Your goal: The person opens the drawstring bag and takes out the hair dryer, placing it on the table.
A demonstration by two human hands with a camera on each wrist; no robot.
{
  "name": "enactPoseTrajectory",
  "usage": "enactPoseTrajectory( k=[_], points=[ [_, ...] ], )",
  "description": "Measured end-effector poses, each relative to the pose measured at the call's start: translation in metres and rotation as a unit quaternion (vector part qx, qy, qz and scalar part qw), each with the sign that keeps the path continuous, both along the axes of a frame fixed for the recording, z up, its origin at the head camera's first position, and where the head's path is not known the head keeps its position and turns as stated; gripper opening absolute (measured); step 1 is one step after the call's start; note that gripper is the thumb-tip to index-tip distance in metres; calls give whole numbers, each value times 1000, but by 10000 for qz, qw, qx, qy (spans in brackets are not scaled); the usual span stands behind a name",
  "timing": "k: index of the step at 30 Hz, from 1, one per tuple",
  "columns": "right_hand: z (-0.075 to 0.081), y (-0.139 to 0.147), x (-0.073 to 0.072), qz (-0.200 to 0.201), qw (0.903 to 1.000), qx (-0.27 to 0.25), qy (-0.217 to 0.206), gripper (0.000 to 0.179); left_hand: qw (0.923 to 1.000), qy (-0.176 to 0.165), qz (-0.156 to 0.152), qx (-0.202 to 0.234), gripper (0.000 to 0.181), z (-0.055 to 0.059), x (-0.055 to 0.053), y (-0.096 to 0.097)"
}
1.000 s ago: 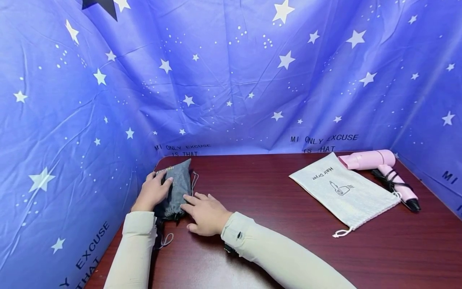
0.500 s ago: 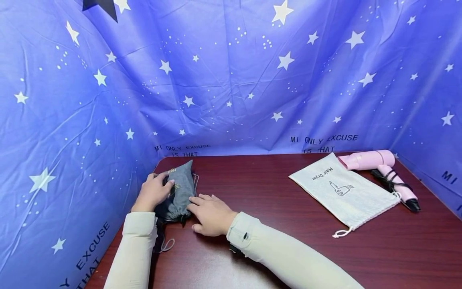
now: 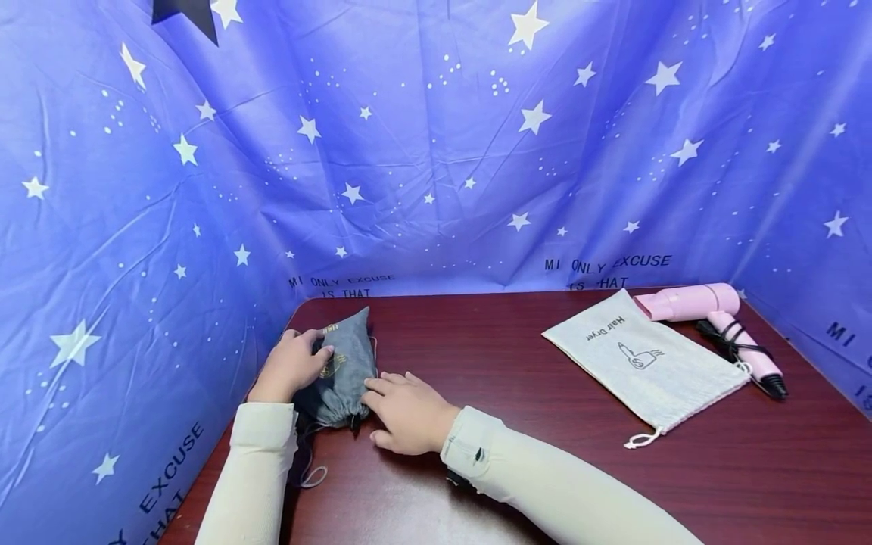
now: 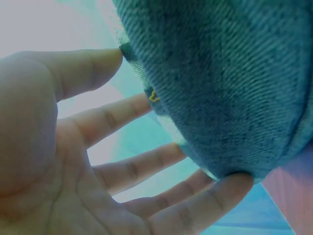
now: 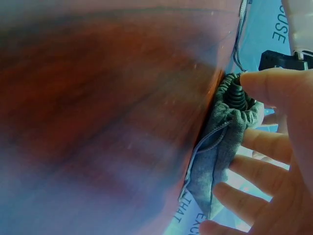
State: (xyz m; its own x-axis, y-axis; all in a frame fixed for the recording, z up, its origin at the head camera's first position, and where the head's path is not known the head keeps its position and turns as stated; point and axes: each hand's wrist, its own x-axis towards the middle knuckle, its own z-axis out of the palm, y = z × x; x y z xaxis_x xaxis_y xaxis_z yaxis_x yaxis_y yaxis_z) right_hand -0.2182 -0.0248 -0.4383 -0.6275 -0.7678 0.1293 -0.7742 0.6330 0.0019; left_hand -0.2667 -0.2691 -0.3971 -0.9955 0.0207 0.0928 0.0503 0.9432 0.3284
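A grey drawstring bag (image 3: 350, 371) with yellow lettering lies at the left of the table, its gathered mouth toward the person. From that mouth pokes a black ribbed end (image 5: 237, 95); the rest of the bag's contents is hidden. The left hand (image 3: 293, 365) touches the bag's left side with spread fingers, their tips on the cloth in the left wrist view. On the opposite side is the right hand (image 3: 412, 412), its extended fingers (image 5: 259, 171) against the bag near the mouth. A grey cord loop (image 3: 315, 477) lies beside the left wrist.
At the right of the table lies a flat white drawstring bag (image 3: 640, 363) printed "Hair Dryer". Beside it is a pink hair dryer (image 3: 695, 303) with its black cord wrapped at the handle. Starry blue cloth (image 3: 436, 151) hangs round the dark red table (image 3: 477, 341).
The grey bag has shifted a little to the right and toward the person, both hands staying against it. The right hand has moved the same way. The white bag and pink dryer stay put.
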Motion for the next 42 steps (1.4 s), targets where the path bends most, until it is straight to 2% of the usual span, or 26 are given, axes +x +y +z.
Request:
enactPoseTrajectory(
  k=[8, 19, 28, 42],
  points=[
    [3, 9, 9, 5, 10000, -25, -89, 58, 9998, -29, -127, -127, 49, 2, 4, 6],
    [1, 25, 11, 13, 9999, -87, -144, 57, 9991, -107, -291, -291, 49, 5, 8, 17],
    [1, 37, 16, 19, 9999, -116, -108, 56, 9983, 38, -400, -413, 48, 5, 8, 25],
    [3, 56, 22, 45, 9998, -189, -21, 55, 9969, 104, -588, -513, 46, 8, 14, 41]
  ],
)
